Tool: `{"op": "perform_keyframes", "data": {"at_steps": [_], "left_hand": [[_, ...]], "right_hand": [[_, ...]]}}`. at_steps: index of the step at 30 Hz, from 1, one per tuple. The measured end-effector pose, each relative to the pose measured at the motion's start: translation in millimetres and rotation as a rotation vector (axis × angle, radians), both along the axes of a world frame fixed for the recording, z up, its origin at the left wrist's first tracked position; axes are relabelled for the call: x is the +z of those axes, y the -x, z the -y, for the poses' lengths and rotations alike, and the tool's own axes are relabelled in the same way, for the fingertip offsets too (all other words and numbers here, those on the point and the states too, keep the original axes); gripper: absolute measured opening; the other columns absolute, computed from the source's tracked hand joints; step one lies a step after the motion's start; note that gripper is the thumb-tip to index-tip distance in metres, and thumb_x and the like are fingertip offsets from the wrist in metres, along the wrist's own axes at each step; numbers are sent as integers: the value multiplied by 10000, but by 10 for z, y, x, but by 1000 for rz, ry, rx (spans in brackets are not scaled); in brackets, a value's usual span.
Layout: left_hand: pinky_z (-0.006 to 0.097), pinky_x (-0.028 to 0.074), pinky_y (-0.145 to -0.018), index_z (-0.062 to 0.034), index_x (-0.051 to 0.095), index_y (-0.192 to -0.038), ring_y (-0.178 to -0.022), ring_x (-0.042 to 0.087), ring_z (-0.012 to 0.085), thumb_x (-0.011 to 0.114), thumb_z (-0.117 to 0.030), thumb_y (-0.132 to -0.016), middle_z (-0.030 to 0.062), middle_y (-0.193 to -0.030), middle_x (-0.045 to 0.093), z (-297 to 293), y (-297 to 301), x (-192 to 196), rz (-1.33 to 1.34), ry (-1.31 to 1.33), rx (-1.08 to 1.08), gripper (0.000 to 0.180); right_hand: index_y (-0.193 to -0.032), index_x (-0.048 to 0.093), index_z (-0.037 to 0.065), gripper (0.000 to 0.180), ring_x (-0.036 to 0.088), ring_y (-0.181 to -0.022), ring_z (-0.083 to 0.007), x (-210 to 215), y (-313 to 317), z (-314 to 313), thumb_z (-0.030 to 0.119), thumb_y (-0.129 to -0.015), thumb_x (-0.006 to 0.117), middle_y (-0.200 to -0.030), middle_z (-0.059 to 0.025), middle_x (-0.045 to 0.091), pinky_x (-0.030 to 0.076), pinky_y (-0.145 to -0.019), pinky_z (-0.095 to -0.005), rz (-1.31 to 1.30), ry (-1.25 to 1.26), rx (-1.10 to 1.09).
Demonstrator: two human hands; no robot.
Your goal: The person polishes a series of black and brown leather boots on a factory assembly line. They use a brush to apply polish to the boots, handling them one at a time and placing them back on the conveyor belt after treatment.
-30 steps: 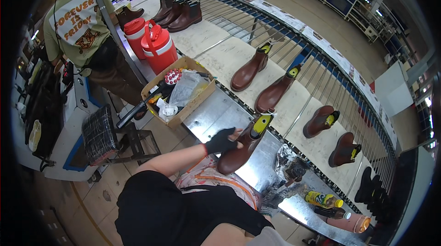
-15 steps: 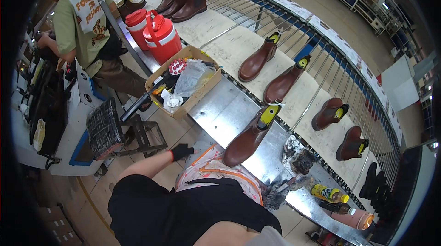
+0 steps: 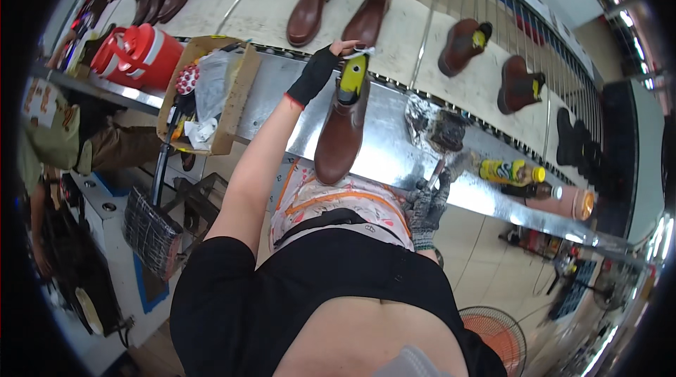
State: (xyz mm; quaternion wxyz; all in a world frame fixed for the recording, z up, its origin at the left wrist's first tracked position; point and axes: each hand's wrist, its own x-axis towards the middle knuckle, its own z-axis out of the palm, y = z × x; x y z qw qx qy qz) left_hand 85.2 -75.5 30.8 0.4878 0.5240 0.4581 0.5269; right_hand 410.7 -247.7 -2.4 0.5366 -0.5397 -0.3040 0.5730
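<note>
A brown ankle boot (image 3: 341,139) with a yellow-green lining stands on the metal ledge (image 3: 274,95), its toe jutting over the near edge toward my apron (image 3: 338,201). My left hand (image 3: 317,75), in a black fingerless glove, reaches out to the boot's top and has its bare fingertips closed at the white strip (image 3: 359,53) there. In a stained grey glove, my right hand (image 3: 428,208) grips a brush (image 3: 438,170) at the ledge's near edge. The brush's bristles point right, below a blackened, foil-like holder (image 3: 440,127).
Behind the ledge, a rack (image 3: 401,39) carries several more boots. An open cardboard box (image 3: 236,106) of supplies and red jugs (image 3: 134,56) stand left. A yellow-labelled bottle (image 3: 507,172) and a pink container (image 3: 567,202) lie right. Another person (image 3: 56,123) is at far left.
My left hand has risen from beside my apron to the boot's top. The view has swung right, and my right glove and brush show more plainly.
</note>
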Motion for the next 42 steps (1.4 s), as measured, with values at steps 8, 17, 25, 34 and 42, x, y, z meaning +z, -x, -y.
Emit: {"op": "perform_keyframes", "data": {"at_steps": [8, 17, 25, 34, 42], "left_hand": [[311, 436, -813, 66, 618, -803, -815, 590, 249, 209, -699, -866, 156, -785, 636, -607, 15, -484, 482, 408, -352, 870], [291, 376, -745, 9, 566, -718, -753, 510, 231, 142, -742, -830, 124, -744, 581, -281, -88, 76, 310, -150, -516, 870], [323, 311, -784, 12, 582, -625, -658, 467, 206, 87, -805, -768, 113, -619, 572, -179, -228, 658, 395, -644, -727, 966], [303, 318, -734, -51, 603, -562, -592, 489, 184, 169, -905, -647, 79, -575, 598, -53, -536, 848, 390, -702, -907, 961], [309, 322, -745, -46, 613, -582, -562, 509, 173, 215, -902, -648, 70, -589, 611, -121, -612, 897, 349, -742, -1051, 947]], "right_hand": [[-1373, 279, 100, 546, 517, -605, -93, 229, 37, -175, 62, -881, 512, -880, -66, 570, 458, -524, -236, 79, -84, -78], [-1394, 217, 113, 570, 568, -542, -121, 502, 118, -85, 170, -911, 515, -931, -105, 607, 467, -447, -257, 124, -100, -109], [-1254, 385, 94, 390, 576, -638, -121, 477, -26, -228, 47, -890, 515, -1093, -104, 542, 462, -476, -224, 91, -147, -74], [-1134, 579, 2, 276, 619, -723, -114, 962, -414, -477, 77, -869, 578, -949, -66, 651, 500, -576, -225, 173, -29, 289], [-1034, 664, 82, 283, 618, -839, -240, 1938, -197, -785, 220, -787, 650, -982, -95, 658, 486, -764, -338, 883, -697, 655]]}}
